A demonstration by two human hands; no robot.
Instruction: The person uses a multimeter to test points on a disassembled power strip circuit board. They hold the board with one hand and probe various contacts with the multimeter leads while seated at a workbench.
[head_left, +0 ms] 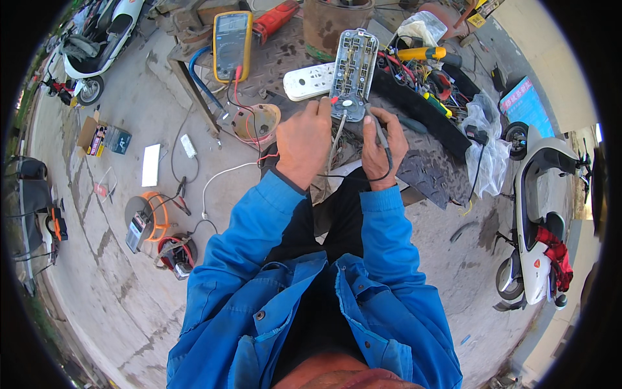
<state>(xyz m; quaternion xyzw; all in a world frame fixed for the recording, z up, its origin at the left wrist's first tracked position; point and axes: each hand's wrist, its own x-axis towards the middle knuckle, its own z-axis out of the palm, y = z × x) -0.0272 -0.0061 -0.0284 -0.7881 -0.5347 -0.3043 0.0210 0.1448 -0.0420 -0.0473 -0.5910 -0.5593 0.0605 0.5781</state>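
An opened grey power strip (353,68) shows its inner metal contacts on the metal worktop (431,178). My left hand (304,139) is closed around a red probe (334,100) at the strip's lower left. My right hand (383,148) grips a black probe (376,122) at the strip's lower right; whether either tip touches metal I cannot tell. A yellow multimeter (231,45), with leads plugged in, lies at the back left of the worktop. A white plastic strip piece (306,84) lies beside the opened strip, whose pale cable (338,133) runs down between my hands.
Tools and wires (424,81) crowd the right of the worktop, beside clear plastic bags (486,165). A red tool (272,19) and rusty drum (337,16) sit behind. Scooters (538,246) stand at both sides. Boxes (103,139), an orange reel (155,214) and cords lie on the ground.
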